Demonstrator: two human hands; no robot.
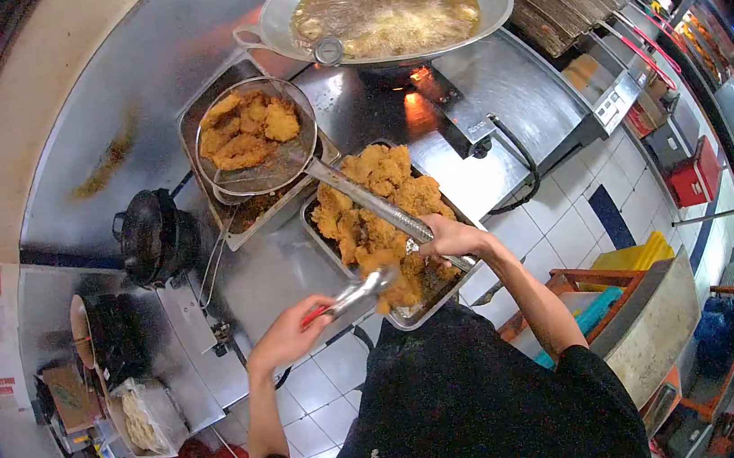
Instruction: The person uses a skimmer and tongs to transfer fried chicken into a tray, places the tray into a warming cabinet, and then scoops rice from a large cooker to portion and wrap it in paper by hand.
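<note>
My left hand (288,333) is closed around the red-handled metal tongs (358,291). The tongs' tips are at a piece of fried chicken (403,290) near the close end of a metal tray (412,321); blur hides whether they grip it. More golden fried chicken (379,171) is heaped in that tray. My right hand (454,239) is wrapped round the long handle of a mesh strainer (280,177), above the tray. Several fried pieces (245,127) lie in the strainer, which rests over a second rectangular pan (249,229) at the left.
A large wok (271,23) of bubbling oil sits at the back over a lit burner (419,110). A black lidded pot (151,237) stands at the left. Wire racks (554,0) are at the back right. Yellow and teal items fill a crate (563,283) at my right.
</note>
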